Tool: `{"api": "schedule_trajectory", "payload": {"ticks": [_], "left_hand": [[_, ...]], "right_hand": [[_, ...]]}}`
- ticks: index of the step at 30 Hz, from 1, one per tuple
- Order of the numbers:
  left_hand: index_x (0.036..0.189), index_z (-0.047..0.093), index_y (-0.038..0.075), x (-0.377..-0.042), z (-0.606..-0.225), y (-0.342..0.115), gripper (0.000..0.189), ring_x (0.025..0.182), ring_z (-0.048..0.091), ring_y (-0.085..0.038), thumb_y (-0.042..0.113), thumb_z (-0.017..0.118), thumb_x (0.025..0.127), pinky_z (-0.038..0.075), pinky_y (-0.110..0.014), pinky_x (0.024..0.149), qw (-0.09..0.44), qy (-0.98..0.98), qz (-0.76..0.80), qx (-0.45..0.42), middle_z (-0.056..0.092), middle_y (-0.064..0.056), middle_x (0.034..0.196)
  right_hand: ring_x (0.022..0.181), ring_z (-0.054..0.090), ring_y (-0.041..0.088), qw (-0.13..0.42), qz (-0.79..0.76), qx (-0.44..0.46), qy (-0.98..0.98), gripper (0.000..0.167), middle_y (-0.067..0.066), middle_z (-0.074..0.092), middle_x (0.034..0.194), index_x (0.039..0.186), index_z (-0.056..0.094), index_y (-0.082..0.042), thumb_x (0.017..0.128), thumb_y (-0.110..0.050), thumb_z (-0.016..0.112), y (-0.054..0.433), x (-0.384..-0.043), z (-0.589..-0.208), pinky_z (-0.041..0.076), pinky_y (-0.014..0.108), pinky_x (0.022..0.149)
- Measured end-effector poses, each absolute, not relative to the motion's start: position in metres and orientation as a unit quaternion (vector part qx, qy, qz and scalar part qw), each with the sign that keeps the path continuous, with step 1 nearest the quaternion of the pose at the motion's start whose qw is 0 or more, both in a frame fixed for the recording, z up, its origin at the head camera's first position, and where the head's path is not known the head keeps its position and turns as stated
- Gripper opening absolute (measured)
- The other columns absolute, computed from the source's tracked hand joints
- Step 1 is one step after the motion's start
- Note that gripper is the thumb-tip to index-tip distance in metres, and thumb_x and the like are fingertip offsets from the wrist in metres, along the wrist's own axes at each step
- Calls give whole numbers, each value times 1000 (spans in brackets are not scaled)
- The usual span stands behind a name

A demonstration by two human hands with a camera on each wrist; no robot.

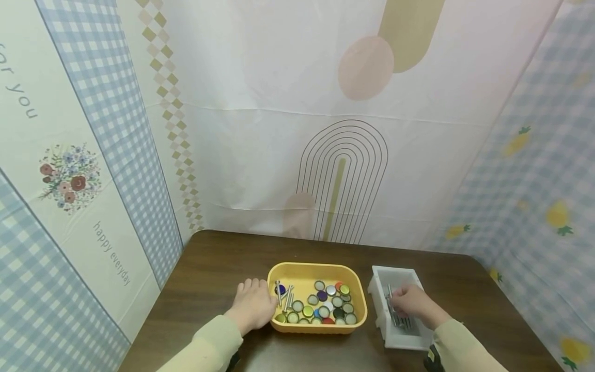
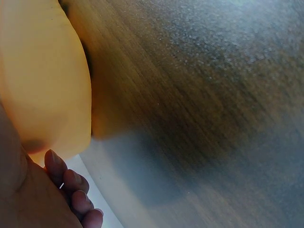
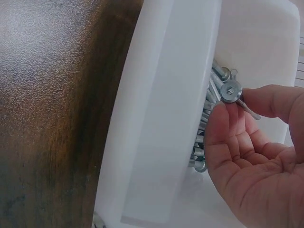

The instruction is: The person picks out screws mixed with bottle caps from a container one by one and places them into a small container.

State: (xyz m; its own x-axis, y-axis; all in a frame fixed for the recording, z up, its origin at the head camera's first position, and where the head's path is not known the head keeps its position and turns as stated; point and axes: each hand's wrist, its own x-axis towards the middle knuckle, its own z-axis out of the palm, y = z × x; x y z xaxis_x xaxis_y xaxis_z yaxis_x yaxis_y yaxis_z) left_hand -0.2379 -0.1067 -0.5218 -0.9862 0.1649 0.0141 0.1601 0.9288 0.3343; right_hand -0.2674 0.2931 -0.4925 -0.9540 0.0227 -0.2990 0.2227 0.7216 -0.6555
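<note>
In the head view my left hand (image 1: 254,304) lies against the left side of a yellow plastic basket (image 1: 316,329). Its fingers look relaxed in the left wrist view, beside the basket's wall (image 2: 47,76). Over a white plastic tray (image 1: 409,341), my right hand (image 1: 411,302) pinches a metal bolt (image 3: 231,91) between thumb and forefinger, its round socket head facing the right wrist camera. More bolts (image 3: 202,137) lie in the tray below, partly hidden by its wall and my fingers.
Many bottle caps (image 1: 324,311) of mixed colours lie in the basket, with several metal bolts (image 1: 288,298) at its left end. Both containers stand side by side on a dark wooden table (image 1: 218,258). A patterned cloth (image 1: 260,155) hangs behind.
</note>
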Motion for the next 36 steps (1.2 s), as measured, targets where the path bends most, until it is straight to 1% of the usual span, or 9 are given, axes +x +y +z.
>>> {"api": "schedule_trajectory", "payload": {"ticks": [6,8,13,15,18,23,26,30,36], "left_hand": [[101,54,-2,-237,-522,-107,38,87,40,-28,35,49,94,32,-49,85,8,982,168,84,47,-11,88],[100,54,-2,-237,-521,-107,38,87,40,-28,35,50,94,32,-49,85,8,982,169,85,47,-11,88],[100,54,-2,-237,-521,-107,38,87,39,-29,35,50,94,32,-49,84,8,982,169,85,46,-11,87],[101,54,-2,-238,-522,-107,38,87,40,-29,35,50,94,32,-50,85,7,982,169,85,47,-11,88],[101,54,-3,-238,-523,-107,39,88,40,-29,35,50,94,32,-50,86,8,982,169,83,47,-11,89],[101,54,-2,-239,-524,-106,39,88,40,-29,35,50,94,32,-50,85,6,982,167,83,47,-11,88],[101,54,-2,-239,-524,-106,39,88,40,-29,35,50,94,32,-50,85,7,982,167,83,47,-11,89],[101,54,-3,-239,-525,-106,39,88,40,-29,36,50,94,32,-50,85,6,982,169,81,47,-12,89],[101,54,-3,-239,-525,-106,39,88,40,-29,36,50,94,32,-50,85,5,983,167,81,47,-12,89]], "right_hand": [[56,46,18,134,-363,63,920,24,2,46,56,61,47,-9,81,-7,60,293,-265,-492,37,32,55],[58,47,19,135,-364,62,919,20,3,48,58,64,50,-7,81,-7,59,293,-265,-492,38,32,56],[69,52,21,131,-361,62,921,12,6,55,73,82,59,-2,87,-12,58,294,-267,-490,43,35,61],[74,54,21,129,-356,61,923,16,7,57,79,91,61,0,90,-16,58,294,-269,-488,45,35,63],[77,56,22,123,-354,64,925,22,8,59,84,98,62,1,90,-19,59,294,-272,-484,47,36,65],[79,58,21,103,-367,61,922,24,9,61,87,100,62,1,91,-20,58,291,-276,-474,49,38,68],[81,60,21,92,-391,55,914,24,11,63,91,102,61,2,92,-20,58,284,-277,-466,52,41,73],[86,63,22,93,-420,45,901,26,13,63,98,104,60,2,93,-22,60,270,-279,-455,53,43,78],[93,65,27,107,-444,25,889,27,15,64,103,104,62,1,93,-23,63,247,-284,-448,54,39,78]]}}
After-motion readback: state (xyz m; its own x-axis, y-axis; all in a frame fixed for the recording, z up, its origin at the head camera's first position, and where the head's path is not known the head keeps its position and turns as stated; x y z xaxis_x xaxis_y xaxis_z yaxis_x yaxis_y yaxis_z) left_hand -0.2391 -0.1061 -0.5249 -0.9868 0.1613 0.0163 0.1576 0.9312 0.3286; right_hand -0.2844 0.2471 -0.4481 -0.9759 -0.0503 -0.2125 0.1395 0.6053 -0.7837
